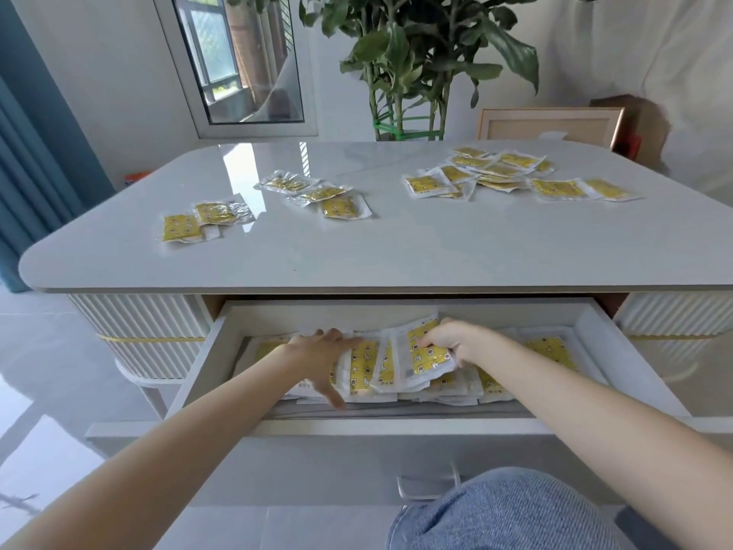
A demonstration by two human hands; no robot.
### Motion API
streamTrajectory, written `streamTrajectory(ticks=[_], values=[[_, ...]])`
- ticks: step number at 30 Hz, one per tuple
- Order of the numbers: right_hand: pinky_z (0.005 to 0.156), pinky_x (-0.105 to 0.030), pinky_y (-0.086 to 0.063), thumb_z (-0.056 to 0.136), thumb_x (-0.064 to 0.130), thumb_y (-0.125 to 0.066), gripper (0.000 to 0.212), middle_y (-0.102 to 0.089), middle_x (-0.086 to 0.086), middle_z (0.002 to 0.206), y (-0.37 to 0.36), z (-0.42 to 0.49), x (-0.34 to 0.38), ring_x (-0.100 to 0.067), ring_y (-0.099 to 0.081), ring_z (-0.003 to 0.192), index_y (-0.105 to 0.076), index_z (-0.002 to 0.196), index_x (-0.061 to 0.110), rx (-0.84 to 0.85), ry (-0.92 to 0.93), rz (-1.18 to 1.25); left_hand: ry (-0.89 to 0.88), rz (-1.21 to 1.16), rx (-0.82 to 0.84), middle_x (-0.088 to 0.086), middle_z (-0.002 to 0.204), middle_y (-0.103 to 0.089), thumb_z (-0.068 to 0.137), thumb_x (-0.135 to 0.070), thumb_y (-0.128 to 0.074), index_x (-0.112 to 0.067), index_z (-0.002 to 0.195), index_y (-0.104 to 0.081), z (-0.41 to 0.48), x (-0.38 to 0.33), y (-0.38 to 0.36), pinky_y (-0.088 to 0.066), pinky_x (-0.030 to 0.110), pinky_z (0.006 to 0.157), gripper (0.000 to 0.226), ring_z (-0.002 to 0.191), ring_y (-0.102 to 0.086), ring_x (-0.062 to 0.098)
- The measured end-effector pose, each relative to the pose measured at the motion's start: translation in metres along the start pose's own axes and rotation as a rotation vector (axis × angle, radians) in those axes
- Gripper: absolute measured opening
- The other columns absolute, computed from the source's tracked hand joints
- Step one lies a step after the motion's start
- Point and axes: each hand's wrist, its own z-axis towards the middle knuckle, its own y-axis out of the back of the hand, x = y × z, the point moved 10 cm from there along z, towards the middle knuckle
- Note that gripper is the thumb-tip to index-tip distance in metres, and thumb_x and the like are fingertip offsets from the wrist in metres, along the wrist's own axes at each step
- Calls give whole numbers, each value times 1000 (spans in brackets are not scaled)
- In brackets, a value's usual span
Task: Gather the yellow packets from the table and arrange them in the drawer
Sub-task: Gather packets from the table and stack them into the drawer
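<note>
The white drawer (595, 343) stands pulled out under the table edge, holding several yellow packets (549, 347) in clear wrappers. Both my hands are inside it. My left hand (317, 355) lies spread on a bunch of upright packets (367, 365), thumb down at their front. My right hand (452, 341) has its fingers curled over the top of one tilted packet (430, 359), gripping it. On the grey table (396, 252), more packets lie in a left pair (180, 227), a middle group (343, 206) and a large far-right pile (496, 172).
A metal drawer handle (428, 484) sticks out toward my knee in blue jeans (507, 514). A potted plant (412, 65) and a framed picture (547, 125) stand behind the table. A blue curtain (31, 152) hangs at the left beside a window.
</note>
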Motion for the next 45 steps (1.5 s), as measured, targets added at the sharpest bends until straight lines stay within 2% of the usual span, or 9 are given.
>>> streamTrajectory(ticks=[4, 10, 13, 21, 32, 36, 40, 42, 45], values=[[104, -48, -43, 93, 9, -58, 47, -48, -16, 141, -5, 12, 3, -32, -50, 126, -45, 137, -2, -28, 50, -15, -18, -7, -16, 1, 158, -6, 62, -64, -73, -32, 151, 5, 8, -10, 0, -28, 59, 110, 122, 143, -16, 29], [83, -26, -48, 85, 20, -71, 42, -59, -8, 117, 16, -3, 15, -22, -59, 109, -51, 120, 5, -242, 160, -246, -39, -52, -45, 4, 159, 1, 68, -64, -70, -26, 151, 7, 17, -35, 8, -22, 59, 112, 119, 145, -7, 31], [79, -27, -50, 80, 28, -76, 36, -57, -3, 97, 27, -6, 16, -19, -57, 94, -51, 99, 10, -288, 166, -342, -11, -52, -10, 9, 157, 3, 70, -63, -69, -25, 151, 7, 19, -39, 5, -22, 58, 111, 117, 145, -3, 32], [100, -48, -47, 81, 5, -71, 63, -52, -19, 135, 79, 8, -32, -33, -55, 121, -43, 137, 1, -171, 5, -77, -4, 56, -56, 13, 136, -18, 68, -72, -61, -22, 151, 1, 22, -59, 17, -30, 47, 108, 115, 130, -17, 32], [95, -47, -51, 82, 3, -71, 40, -63, -18, 115, 128, 0, -69, -31, -63, 105, -54, 118, -4, -216, -69, -117, -97, 18, -32, 5, 152, -11, 71, -66, -65, -30, 151, -1, 36, -85, 24, -29, 51, 109, 108, 138, -15, 30], [84, -33, -57, 84, 10, -71, 29, -59, -11, 104, 131, -8, -53, -22, -62, 90, -52, 106, 3, -348, -4, -379, -116, -11, -14, 3, 156, -5, 72, -63, -66, -30, 151, 0, 37, -86, 23, -31, 51, 110, 109, 140, -13, 30], [76, -27, -53, 79, 17, -77, 64, -60, -13, 120, 141, -23, -35, -24, -64, 103, -43, 131, 2, -484, 102, -701, -131, 5, -30, 3, 156, -4, 73, -63, -66, -27, 152, 4, 38, -93, 25, -31, 51, 110, 111, 140, -14, 29], [75, -28, -50, 82, 23, -73, 43, -65, -10, 115, 135, -23, -28, -23, -64, 101, -58, 118, 6, -448, 190, -685, -130, 12, -38, 3, 155, -5, 72, -63, -66, -26, 152, 6, 38, -95, 26, -31, 51, 110, 113, 139, -14, 29], [60, -24, -53, 92, 30, -60, 31, -69, -7, 93, 109, -17, -35, -19, -65, 70, -65, 105, 3, -223, 161, -429, -117, 8, -44, 3, 155, -4, 71, -63, -66, -25, 151, 7, 39, -93, 26, -33, 51, 109, 115, 139, -14, 28]])
